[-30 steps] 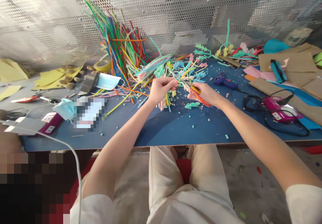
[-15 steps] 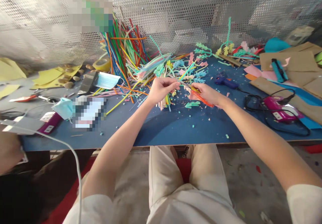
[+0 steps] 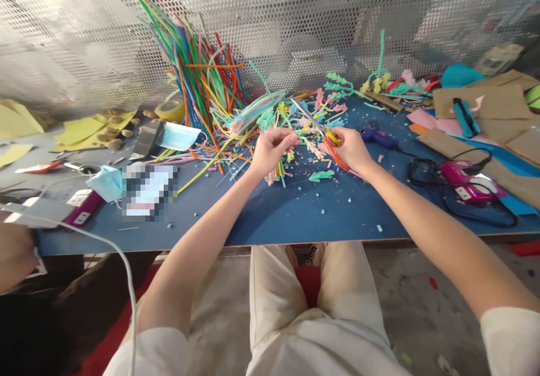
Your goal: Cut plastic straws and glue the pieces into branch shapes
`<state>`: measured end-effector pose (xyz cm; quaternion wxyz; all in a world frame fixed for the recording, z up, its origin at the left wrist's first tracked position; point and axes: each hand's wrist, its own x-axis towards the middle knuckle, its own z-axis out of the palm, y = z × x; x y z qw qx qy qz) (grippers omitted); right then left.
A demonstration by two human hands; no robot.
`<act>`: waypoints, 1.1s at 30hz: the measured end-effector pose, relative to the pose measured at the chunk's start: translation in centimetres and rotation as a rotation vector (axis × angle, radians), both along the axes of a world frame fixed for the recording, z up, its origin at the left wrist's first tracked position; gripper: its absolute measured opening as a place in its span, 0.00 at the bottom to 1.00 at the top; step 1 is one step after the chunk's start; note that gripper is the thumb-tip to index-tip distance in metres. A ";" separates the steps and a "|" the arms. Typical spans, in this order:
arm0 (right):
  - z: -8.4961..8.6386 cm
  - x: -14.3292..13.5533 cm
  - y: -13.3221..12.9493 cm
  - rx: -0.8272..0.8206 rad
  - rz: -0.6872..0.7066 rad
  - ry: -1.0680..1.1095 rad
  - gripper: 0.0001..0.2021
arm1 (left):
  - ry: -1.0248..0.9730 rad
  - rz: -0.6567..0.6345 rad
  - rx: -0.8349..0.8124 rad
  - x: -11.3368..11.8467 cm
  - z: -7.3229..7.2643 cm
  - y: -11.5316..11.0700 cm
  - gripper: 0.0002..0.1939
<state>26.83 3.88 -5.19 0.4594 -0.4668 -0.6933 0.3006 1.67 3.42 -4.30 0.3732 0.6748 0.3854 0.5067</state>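
Observation:
My left hand is closed in a pinch, thumb against forefinger, over the craft pile. A thin pale green pipe cleaner seems to run from its fingertips toward the right. My right hand grips scissors with orange and yellow handles. Their metal blades point up and to the left, above the pile and apart from my left fingers. Below the hands lie trimmed pipe cleaner pieces, among them a teal sprig. Farther back lies a pale bundle of pipe cleaners.
Tall coloured pipe cleaners lean on the perforated metal panel. At right are a blue glue gun, a magenta power strip and cardboard. Left are a face mask, a tape roll and a white cable.
The scissors have swung away from my left fingertips, and their blades now point farther up and left. My left hand stays nearly in place.

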 end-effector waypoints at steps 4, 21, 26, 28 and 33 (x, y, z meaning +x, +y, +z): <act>-0.3 0.3 0.4 0.010 -0.064 -0.024 0.25 | 0.026 0.057 0.012 0.0 -0.7 0.5 0.23; -1.2 -0.3 0.4 0.127 -0.163 0.056 0.16 | 0.716 0.349 0.275 -2.2 -0.2 2.3 0.10; -0.9 -0.1 0.3 0.158 -0.166 0.042 0.13 | 0.858 0.347 0.297 -2.4 0.6 4.7 0.11; -0.9 -0.1 0.5 0.170 -0.168 0.032 0.13 | 0.941 0.246 0.288 -2.2 0.6 5.9 0.08; -1.1 0.3 0.9 0.173 -0.167 0.004 0.12 | 1.068 0.145 0.245 -0.8 0.4 8.4 0.06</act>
